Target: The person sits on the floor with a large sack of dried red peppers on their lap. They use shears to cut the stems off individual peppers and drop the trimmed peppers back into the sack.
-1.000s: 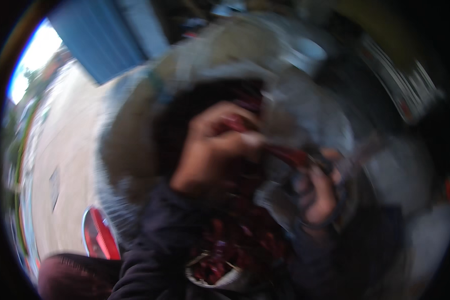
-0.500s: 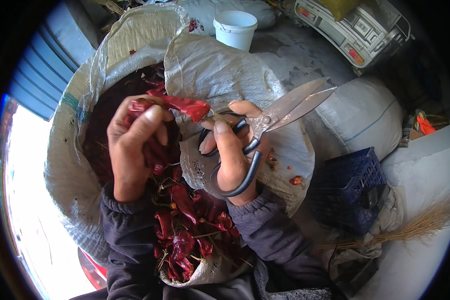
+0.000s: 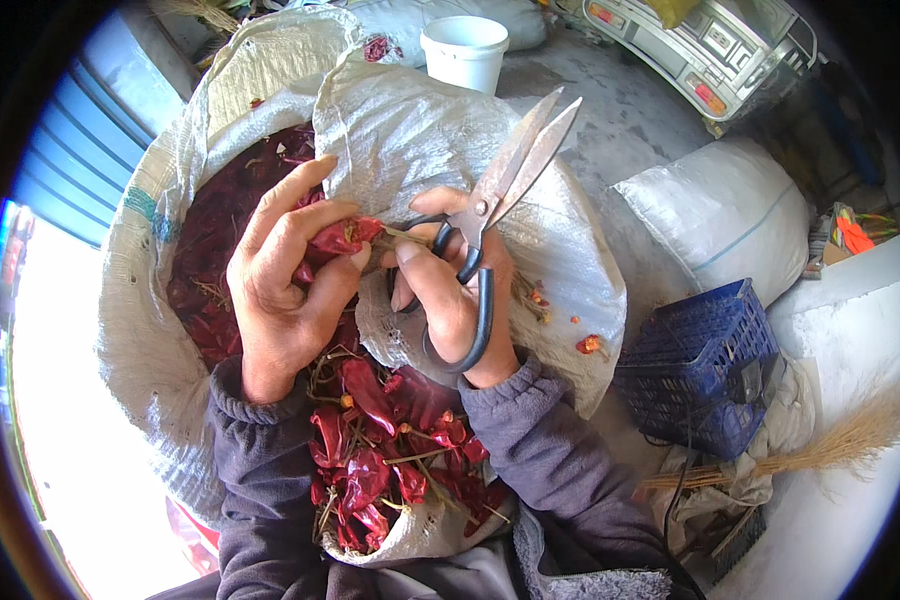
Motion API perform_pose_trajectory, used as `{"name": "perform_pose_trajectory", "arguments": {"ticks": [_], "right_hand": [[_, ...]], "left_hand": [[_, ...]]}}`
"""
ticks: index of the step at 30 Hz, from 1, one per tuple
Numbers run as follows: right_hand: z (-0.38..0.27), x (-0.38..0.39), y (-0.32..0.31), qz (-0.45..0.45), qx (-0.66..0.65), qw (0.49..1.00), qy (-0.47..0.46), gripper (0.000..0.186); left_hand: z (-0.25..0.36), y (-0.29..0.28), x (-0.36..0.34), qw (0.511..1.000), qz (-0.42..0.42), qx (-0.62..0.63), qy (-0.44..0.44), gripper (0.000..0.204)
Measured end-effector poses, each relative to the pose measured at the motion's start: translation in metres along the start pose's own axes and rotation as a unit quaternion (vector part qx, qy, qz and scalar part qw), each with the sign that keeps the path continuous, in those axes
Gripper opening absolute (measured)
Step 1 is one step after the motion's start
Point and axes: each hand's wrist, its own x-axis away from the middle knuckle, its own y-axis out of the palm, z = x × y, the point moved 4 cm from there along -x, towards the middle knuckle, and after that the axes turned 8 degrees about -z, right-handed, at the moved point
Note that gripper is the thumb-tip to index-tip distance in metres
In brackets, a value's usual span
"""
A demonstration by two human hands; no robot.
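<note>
My left hand (image 3: 290, 280) is pinched on a dried red chili (image 3: 338, 237) above a large woven sack (image 3: 145, 330) of dark red chilies (image 3: 210, 325). My right hand (image 3: 450, 300) grips black-handled metal shears (image 3: 517, 160), blades pointing up and right, while its thumb and fingertips are by the chili's pale stem. More red chilies with stems (image 3: 365, 470) lie in a lower cloth bag between my forearms. Small orange bits (image 3: 590, 343) rest on the sack's folded white flap to the right.
A white bucket (image 3: 464, 55) and vehicle rear (image 3: 695, 60) stand behind. At right are a stuffed white sack (image 3: 715, 220), blue crate (image 3: 695, 370), straw broom (image 3: 840, 440) and box (image 3: 850, 240) with colourful items. A blue panel (image 3: 80, 150) is at left.
The shears have tilted more upright and moved left. My left hand's upper fingers have lifted and extended, and the chili in it sits lower and further toward its fingertips.
</note>
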Motion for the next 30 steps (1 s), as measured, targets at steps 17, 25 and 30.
{"name": "perform_pose_trajectory", "arguments": {"ticks": [17,25,30], "right_hand": [[-0.012,-0.001,-0.005,0.03,-0.089,0.994,0.063,0.04],[-0.075,0.032,-0.001,-0.116,0.297,0.945,0.076,0.096],[-0.099,0.036,0.002,-0.143,0.525,0.837,0.048,0.095]], "left_hand": [[-0.013,0.003,0.004,0.959,-0.091,0.185,-0.197,0.031],[-0.035,-0.01,0.012,0.874,0.061,0.418,-0.242,0.02],[-0.037,-0.009,0.012,0.855,0.063,0.464,-0.221,0.019]]}}
